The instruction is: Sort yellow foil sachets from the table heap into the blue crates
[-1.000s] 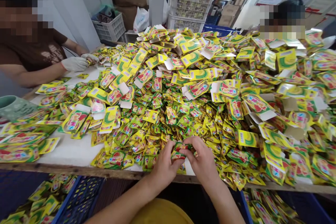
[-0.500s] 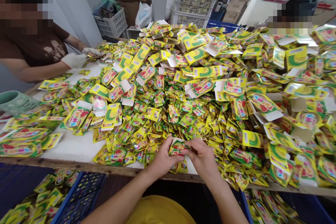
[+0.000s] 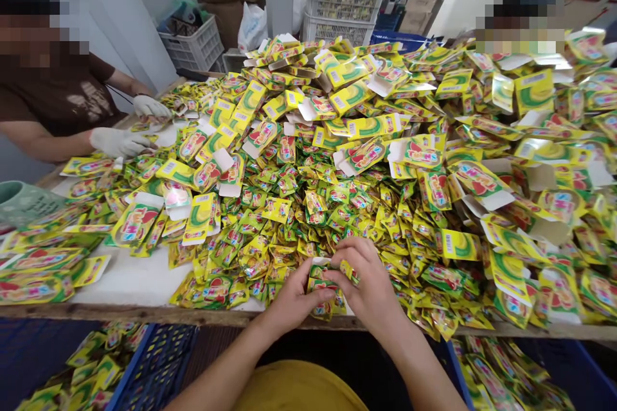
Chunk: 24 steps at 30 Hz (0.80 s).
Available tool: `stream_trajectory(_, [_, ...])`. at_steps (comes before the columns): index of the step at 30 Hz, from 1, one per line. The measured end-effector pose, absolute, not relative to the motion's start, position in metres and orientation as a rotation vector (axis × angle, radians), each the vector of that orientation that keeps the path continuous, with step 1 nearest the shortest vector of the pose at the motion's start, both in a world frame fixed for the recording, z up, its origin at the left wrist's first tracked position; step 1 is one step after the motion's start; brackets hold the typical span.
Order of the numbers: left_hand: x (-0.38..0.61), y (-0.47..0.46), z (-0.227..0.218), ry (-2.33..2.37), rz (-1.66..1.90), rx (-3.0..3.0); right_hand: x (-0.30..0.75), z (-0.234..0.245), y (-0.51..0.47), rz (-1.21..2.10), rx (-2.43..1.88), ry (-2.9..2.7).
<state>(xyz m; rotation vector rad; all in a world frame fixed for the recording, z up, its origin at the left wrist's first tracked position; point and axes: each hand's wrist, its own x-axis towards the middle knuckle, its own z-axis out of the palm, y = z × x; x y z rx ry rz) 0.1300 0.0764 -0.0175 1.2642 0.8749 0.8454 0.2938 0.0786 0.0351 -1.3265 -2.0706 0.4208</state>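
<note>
Our right hand (image 3: 365, 279) has risen slightly beside the printed carton (image 3: 319, 284).
Near the table edge (image 3: 226, 318), our left hand (image 3: 293, 295) grips it; our right fingertips, nearly together, pinch a yellow sachet (image 3: 346, 269).

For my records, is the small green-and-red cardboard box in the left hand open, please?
Apparently open: the box shows a white end flap.
</note>
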Motion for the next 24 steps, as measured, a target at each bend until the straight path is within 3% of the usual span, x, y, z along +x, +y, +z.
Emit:
stream_trajectory(5, [0.130,0.073,-0.017,0.896,0.885,1.228,0.289,0.028,0.076,0.378,-1.291,-1.979])
stream_trajectory(12, [0.133,0.073,-0.015,0.877,0.865,1.279,0.285,0.037,0.073,0.721,-1.270,-2.215])
stream_trajectory(16, [0.131,0.075,-0.020,0.944,0.869,1.134,0.295,0.027,0.067,0.842,-1.370,-1.722])
stream_trajectory(20, [0.120,0.067,-0.021,0.839,0.820,1.030,0.296,0.007,0.059,1.301,-1.418,-1.108])
stream_trajectory(24, [0.114,0.062,-0.020,0.725,0.833,0.766,0.287,0.001,0.057,1.548,-1.325,-0.935])
